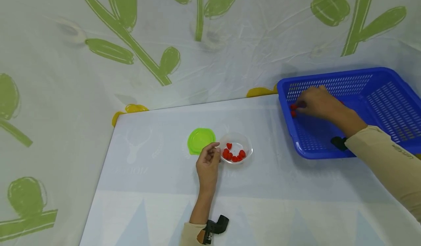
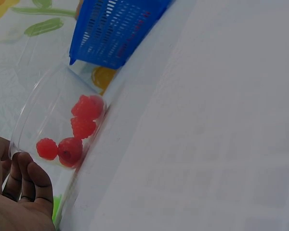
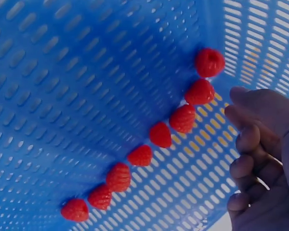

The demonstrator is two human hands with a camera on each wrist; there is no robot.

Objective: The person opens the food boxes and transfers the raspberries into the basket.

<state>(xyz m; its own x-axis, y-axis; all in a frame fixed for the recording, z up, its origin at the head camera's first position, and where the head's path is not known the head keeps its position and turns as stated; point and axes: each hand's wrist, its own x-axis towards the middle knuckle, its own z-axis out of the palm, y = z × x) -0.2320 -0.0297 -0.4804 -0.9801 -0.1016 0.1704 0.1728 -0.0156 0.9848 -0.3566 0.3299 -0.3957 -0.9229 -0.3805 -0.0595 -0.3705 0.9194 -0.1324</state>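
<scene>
A clear plastic bowl [image 1: 246, 143] with several red raspberries [image 1: 234, 159] in it stands on the table. At its left side my left hand [image 1: 208, 161] pinches the rim; in the left wrist view the fingers [image 2: 38, 179] are at the bowl wall [image 2: 36, 113]. Inside the blue basket [image 1: 304, 154] is my right hand [image 1: 317, 101], close to raspberries [image 1: 293, 113] at the left wall. The right wrist view has a row of raspberries [image 3: 183, 119] along the basket's bottom edge. There my right hand [image 3: 265, 154] is beside them, fingers loosely bent, holding nothing visible.
A green lid [image 1: 198, 140] lies just left of the bowl, next to my left hand. The white-covered table [image 1: 158, 176] meets a leaf-patterned sheet [image 1: 230, 63] at the back. The basket's raised walls stand around my right hand.
</scene>
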